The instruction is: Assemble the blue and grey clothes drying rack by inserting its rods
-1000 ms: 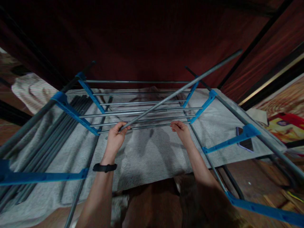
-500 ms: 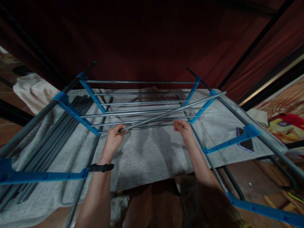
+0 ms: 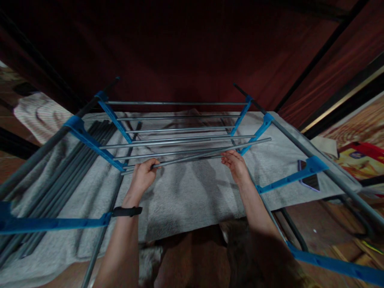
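Note:
A grey metal rod (image 3: 210,151) lies nearly level across a rack of grey rods held by blue plastic brackets (image 3: 111,154). My left hand (image 3: 143,176) is closed round the rod's near left end, beside the left bracket. My right hand (image 3: 235,164) rests with curled fingers against the rod nearer its right end, close to the right blue bracket (image 3: 255,138). A black band sits on my left wrist (image 3: 127,211).
A grey towel (image 3: 186,196) covers the surface under the frame. Several spare dark rods (image 3: 60,176) lie on its left part. A phone (image 3: 309,180) lies at the right under a blue bracket. A dark red curtain hangs behind.
The loose rod's far end has swung down from high at the right until it lies almost flat on the rack. Both hands stayed near the front rod.

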The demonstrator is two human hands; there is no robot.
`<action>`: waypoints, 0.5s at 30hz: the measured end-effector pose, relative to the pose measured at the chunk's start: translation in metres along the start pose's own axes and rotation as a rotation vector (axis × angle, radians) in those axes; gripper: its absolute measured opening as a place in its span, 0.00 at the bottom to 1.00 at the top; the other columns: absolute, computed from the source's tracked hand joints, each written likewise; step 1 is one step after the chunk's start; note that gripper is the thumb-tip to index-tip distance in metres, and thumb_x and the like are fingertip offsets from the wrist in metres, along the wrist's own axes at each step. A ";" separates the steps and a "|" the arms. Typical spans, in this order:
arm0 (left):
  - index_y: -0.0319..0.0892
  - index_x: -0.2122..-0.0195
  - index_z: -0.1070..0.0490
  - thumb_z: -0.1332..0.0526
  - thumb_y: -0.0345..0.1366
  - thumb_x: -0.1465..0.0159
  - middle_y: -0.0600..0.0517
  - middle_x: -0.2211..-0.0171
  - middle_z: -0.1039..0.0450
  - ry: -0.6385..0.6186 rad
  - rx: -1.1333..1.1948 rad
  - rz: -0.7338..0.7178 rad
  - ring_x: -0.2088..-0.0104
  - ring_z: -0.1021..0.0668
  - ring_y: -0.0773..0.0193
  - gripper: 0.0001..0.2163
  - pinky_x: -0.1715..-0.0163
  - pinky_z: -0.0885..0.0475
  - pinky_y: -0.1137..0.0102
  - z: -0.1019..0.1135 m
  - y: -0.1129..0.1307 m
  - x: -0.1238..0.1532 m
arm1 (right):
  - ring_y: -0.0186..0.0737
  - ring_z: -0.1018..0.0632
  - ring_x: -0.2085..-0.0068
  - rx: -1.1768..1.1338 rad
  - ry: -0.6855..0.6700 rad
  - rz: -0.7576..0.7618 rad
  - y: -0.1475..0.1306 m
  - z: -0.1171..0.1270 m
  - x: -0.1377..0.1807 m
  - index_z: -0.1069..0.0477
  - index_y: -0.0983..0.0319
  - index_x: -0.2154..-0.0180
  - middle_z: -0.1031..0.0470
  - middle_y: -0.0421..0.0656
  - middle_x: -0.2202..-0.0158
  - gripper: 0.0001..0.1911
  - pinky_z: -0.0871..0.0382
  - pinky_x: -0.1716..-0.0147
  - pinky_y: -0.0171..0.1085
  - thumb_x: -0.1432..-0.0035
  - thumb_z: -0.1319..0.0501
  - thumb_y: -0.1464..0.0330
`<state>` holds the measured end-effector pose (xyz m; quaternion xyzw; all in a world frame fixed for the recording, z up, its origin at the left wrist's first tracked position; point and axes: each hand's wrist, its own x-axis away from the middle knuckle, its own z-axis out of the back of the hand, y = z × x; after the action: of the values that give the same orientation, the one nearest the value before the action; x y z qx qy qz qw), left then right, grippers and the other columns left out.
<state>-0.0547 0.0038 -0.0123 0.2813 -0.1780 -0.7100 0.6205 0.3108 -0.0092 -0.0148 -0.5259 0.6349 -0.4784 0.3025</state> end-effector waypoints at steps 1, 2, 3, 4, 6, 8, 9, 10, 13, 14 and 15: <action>0.43 0.65 0.23 0.46 0.33 0.43 0.51 0.70 0.22 -0.007 -0.020 -0.001 0.67 0.23 0.59 0.12 0.63 0.33 0.68 0.001 0.002 0.000 | 0.34 0.21 0.70 -0.019 -0.008 -0.010 -0.001 0.001 0.000 0.25 0.58 0.70 0.18 0.40 0.68 0.10 0.25 0.67 0.35 0.57 0.28 0.66; 0.43 0.64 0.23 0.46 0.33 0.43 0.51 0.69 0.22 -0.011 -0.042 -0.003 0.66 0.22 0.58 0.12 0.62 0.32 0.68 0.001 0.003 0.000 | 0.35 0.21 0.70 -0.038 -0.012 -0.019 -0.001 0.002 -0.001 0.25 0.58 0.70 0.18 0.40 0.68 0.10 0.25 0.67 0.35 0.57 0.28 0.67; 0.43 0.64 0.23 0.47 0.32 0.43 0.50 0.69 0.21 -0.013 -0.065 -0.004 0.64 0.22 0.57 0.13 0.61 0.32 0.68 0.002 0.004 0.001 | 0.35 0.20 0.69 -0.058 -0.012 -0.024 -0.002 0.003 -0.001 0.24 0.58 0.69 0.19 0.40 0.69 0.10 0.24 0.67 0.35 0.57 0.29 0.67; 0.43 0.63 0.23 0.47 0.32 0.42 0.50 0.68 0.21 -0.017 -0.089 -0.005 0.63 0.21 0.56 0.13 0.60 0.32 0.67 0.002 0.006 0.001 | 0.35 0.20 0.69 -0.076 -0.008 -0.027 -0.003 0.003 -0.001 0.24 0.58 0.68 0.19 0.39 0.69 0.10 0.24 0.67 0.34 0.57 0.29 0.68; 0.44 0.62 0.23 0.48 0.31 0.42 0.50 0.67 0.20 -0.026 -0.133 -0.009 0.62 0.20 0.56 0.14 0.59 0.31 0.67 0.002 0.007 0.002 | 0.36 0.20 0.69 -0.103 0.003 -0.030 -0.004 0.003 0.000 0.23 0.58 0.66 0.19 0.39 0.71 0.11 0.24 0.68 0.34 0.56 0.30 0.69; 0.44 0.61 0.23 0.48 0.29 0.42 0.50 0.65 0.19 -0.040 -0.171 -0.011 0.61 0.20 0.56 0.15 0.57 0.31 0.67 0.002 0.008 0.002 | 0.36 0.20 0.69 -0.114 0.018 -0.031 -0.004 0.002 0.001 0.23 0.58 0.65 0.20 0.39 0.72 0.10 0.24 0.68 0.34 0.54 0.30 0.68; 0.44 0.60 0.23 0.48 0.29 0.42 0.50 0.65 0.19 -0.050 -0.186 -0.012 0.60 0.20 0.56 0.16 0.57 0.31 0.67 0.001 0.009 0.002 | 0.36 0.20 0.70 -0.115 0.031 -0.030 -0.004 0.001 0.001 0.23 0.58 0.65 0.21 0.39 0.72 0.09 0.24 0.68 0.34 0.52 0.31 0.67; 0.44 0.60 0.23 0.48 0.29 0.42 0.49 0.64 0.19 -0.062 -0.198 -0.014 0.60 0.20 0.56 0.16 0.57 0.30 0.67 0.001 0.009 0.001 | 0.35 0.20 0.70 -0.115 0.046 -0.030 -0.004 0.000 0.002 0.23 0.58 0.65 0.21 0.39 0.73 0.09 0.24 0.69 0.34 0.51 0.31 0.65; 0.44 0.57 0.22 0.48 0.28 0.40 0.48 0.62 0.18 -0.099 -0.231 -0.027 0.59 0.19 0.55 0.17 0.56 0.30 0.67 -0.001 0.009 0.001 | 0.34 0.21 0.72 -0.119 0.094 -0.038 -0.001 -0.001 0.002 0.25 0.58 0.67 0.23 0.38 0.75 0.08 0.24 0.69 0.33 0.48 0.30 0.63; 0.44 0.56 0.22 0.48 0.28 0.40 0.48 0.61 0.18 -0.110 -0.238 -0.036 0.58 0.19 0.55 0.17 0.56 0.30 0.66 -0.002 0.008 0.001 | 0.34 0.21 0.72 -0.121 0.107 -0.045 0.000 0.000 0.002 0.25 0.58 0.68 0.23 0.38 0.76 0.09 0.24 0.69 0.33 0.48 0.30 0.62; 0.44 0.55 0.22 0.48 0.29 0.39 0.48 0.61 0.18 -0.117 -0.242 -0.044 0.58 0.19 0.55 0.17 0.56 0.30 0.66 -0.003 0.008 0.001 | 0.33 0.21 0.73 -0.123 0.119 -0.053 0.002 0.001 0.002 0.26 0.58 0.69 0.23 0.37 0.76 0.09 0.24 0.69 0.32 0.48 0.29 0.62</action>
<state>-0.0468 0.0023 -0.0102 0.1664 -0.1209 -0.7550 0.6226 0.3101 -0.0113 -0.0163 -0.5307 0.6660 -0.4765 0.2186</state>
